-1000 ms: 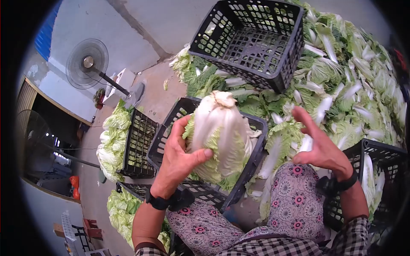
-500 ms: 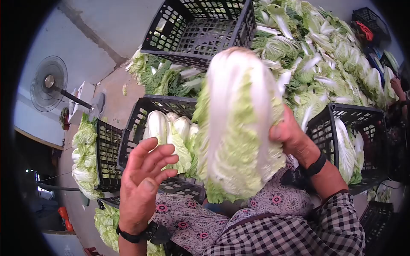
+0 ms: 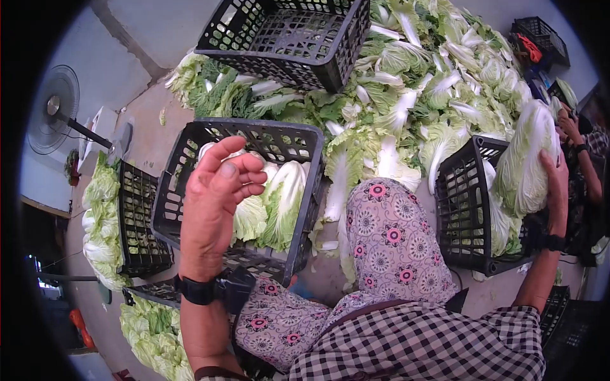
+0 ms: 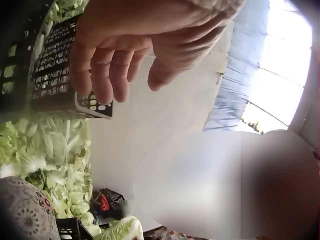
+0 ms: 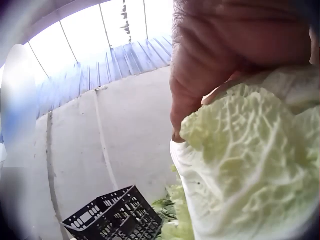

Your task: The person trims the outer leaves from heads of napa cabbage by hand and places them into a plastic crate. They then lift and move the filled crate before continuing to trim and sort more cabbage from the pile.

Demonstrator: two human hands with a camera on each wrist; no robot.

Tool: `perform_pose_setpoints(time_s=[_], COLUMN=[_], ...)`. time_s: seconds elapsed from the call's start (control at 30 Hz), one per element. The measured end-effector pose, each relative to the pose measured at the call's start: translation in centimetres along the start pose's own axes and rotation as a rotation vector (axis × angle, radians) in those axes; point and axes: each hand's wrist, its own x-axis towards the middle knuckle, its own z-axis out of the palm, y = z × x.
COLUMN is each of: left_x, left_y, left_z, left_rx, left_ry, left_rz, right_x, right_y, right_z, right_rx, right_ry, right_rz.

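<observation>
A trimmed napa cabbage (image 3: pixel 526 159) is upright in my right hand (image 3: pixel 556 187), over the black crate (image 3: pixel 462 206) to the right of my knees. In the right wrist view the thumb side of the hand (image 5: pixel 220 45) lies against the crinkled leaves of the cabbage (image 5: pixel 250 165). Part of the grip is hidden behind the head. More cabbage (image 3: pixel 502 225) sits in that crate. My left hand (image 3: pixel 213 197) hangs in the air with loosely bent fingers and nothing in them, above a crate (image 3: pixel 305 203) of cabbages (image 3: pixel 284 200).
Beyond the knees spreads a big heap of loose leaves (image 3: pixel 394 114). Another black crate (image 3: pixel 311 38) sits tilted on it. At left stand a filled crate (image 3: pixel 143 219) and a fan (image 3: pixel 54 105). Another person's arm (image 3: pixel 588 165) shows at far right.
The cabbage went from my left hand to my right hand, then swung right over the right-hand crate. My left hand stays raised, emptied. The head view has turned rightward.
</observation>
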Motion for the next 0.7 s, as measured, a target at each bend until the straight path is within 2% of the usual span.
perform_pose_setpoints(time_s=[0.07,0.13,0.2,0.23,0.27,0.33,0.53,0.7], left_x=[0.4,0.6,0.8,0.9,1.0,1.2,1.2,1.0], left_y=[-0.3,-0.5,-0.7,-0.7,-0.8,-1.0,-1.6,-1.6], left_z=[-1.7,-2.2,-2.3,-2.3,-2.3,-2.2,-1.4,-1.0], left_rx=[0.059,0.082,0.123,0.134,0.145,0.169,0.277,0.293], left_ry=[0.016,0.034,0.008,-0.005,-0.018,-0.038,-0.036,-0.033], left_rz=[-0.025,-0.028,-0.018,-0.015,-0.023,-0.034,-0.053,-0.048], right_x=[0.2,0.3,-0.6,0.2,0.0,-0.9,-1.2,0.0], right_y=[2.4,5.4,6.5,10.1,11.0,10.7,5.7,6.6], right_z=[-0.9,-1.5,-0.2,-0.7,0.2,0.3,-2.4,-5.3], right_rx=[-0.351,-0.442,-0.409,-0.359,-0.355,-0.25,-0.174,-0.375], right_ry=[0.136,0.091,0.024,-0.013,-0.006,0.024,-0.053,-0.018], right_rz=[-0.029,0.022,0.172,0.212,0.236,0.214,0.341,0.183])
